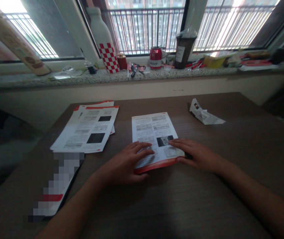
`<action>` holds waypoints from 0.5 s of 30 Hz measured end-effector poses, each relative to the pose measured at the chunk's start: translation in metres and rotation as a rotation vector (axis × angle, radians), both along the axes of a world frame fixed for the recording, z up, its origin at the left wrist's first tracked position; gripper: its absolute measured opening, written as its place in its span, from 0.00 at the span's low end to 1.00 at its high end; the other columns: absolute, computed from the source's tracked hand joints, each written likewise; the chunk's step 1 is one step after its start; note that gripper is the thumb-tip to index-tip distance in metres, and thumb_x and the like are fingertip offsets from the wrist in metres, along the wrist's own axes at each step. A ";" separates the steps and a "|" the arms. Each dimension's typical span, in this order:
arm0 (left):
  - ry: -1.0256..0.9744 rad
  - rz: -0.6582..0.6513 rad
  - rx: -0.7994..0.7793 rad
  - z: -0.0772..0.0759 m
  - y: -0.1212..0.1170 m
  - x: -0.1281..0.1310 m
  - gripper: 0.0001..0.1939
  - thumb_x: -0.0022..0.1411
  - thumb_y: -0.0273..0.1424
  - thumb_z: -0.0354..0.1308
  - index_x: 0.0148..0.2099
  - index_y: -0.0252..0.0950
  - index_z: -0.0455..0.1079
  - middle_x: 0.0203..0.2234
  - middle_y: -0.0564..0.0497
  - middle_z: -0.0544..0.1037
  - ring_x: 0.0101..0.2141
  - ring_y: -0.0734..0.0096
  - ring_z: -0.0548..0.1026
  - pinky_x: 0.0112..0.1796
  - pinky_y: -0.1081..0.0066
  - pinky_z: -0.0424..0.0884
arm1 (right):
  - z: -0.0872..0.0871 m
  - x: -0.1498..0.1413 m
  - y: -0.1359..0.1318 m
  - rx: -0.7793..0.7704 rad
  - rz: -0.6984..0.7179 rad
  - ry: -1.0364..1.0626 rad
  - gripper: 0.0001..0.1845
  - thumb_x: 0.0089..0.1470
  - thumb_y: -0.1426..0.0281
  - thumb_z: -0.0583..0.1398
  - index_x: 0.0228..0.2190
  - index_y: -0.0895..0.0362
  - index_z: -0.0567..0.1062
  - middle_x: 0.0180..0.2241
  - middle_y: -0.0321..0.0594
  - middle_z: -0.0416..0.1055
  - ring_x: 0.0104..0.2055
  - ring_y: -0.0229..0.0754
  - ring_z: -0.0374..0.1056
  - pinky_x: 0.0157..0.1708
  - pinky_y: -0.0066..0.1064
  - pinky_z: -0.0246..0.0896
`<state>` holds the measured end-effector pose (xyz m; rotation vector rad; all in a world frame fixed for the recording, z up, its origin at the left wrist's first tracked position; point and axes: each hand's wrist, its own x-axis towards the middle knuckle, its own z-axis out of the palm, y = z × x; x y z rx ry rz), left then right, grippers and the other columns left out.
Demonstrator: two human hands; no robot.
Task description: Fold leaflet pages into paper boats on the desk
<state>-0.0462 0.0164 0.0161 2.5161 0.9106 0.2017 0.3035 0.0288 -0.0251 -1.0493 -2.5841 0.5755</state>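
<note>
A printed sheet of paper [144, 124] with a red band along its near edge lies on the table in front of me. My left hand [129, 162] rests on its lower left part, fingers spread on the print and thumb off the near edge. At the lower right, my right hand [194, 154] touches the sheet's right side with stretched fingers, its thumb by the near corner. The near edge looks slightly raised and curved. A folded piece of printed paper [203, 116] stands farther back on the right.
A stack of printed sheets [82, 129] lies on the left of the wooden table [181, 205], beside a partly blurred-out flat object [57, 192]. Along the windowsill [77, 81] stand a checkered bottle [107, 53], a red can [155, 58] and a dark cup [183, 49].
</note>
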 end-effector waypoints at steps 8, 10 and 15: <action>-0.139 0.019 -0.047 -0.003 0.003 0.000 0.24 0.67 0.27 0.60 0.64 0.44 0.67 0.63 0.44 0.71 0.61 0.56 0.71 0.61 0.54 0.70 | 0.003 0.006 -0.002 -0.041 0.004 0.064 0.39 0.62 0.52 0.64 0.69 0.47 0.62 0.67 0.46 0.66 0.66 0.59 0.65 0.63 0.57 0.63; -0.140 0.028 -0.051 -0.004 0.003 0.000 0.22 0.69 0.27 0.58 0.63 0.44 0.67 0.61 0.45 0.72 0.59 0.58 0.72 0.60 0.56 0.71 | 0.005 0.006 -0.002 -0.042 0.015 0.070 0.40 0.59 0.51 0.66 0.67 0.50 0.65 0.66 0.48 0.68 0.65 0.60 0.67 0.62 0.57 0.64; -0.155 0.085 -0.023 -0.006 0.005 0.000 0.16 0.73 0.28 0.55 0.61 0.42 0.68 0.56 0.45 0.76 0.54 0.60 0.76 0.54 0.58 0.75 | 0.014 0.002 -0.003 -0.024 -0.014 0.091 0.21 0.68 0.58 0.59 0.57 0.52 0.73 0.57 0.48 0.76 0.57 0.54 0.74 0.54 0.49 0.72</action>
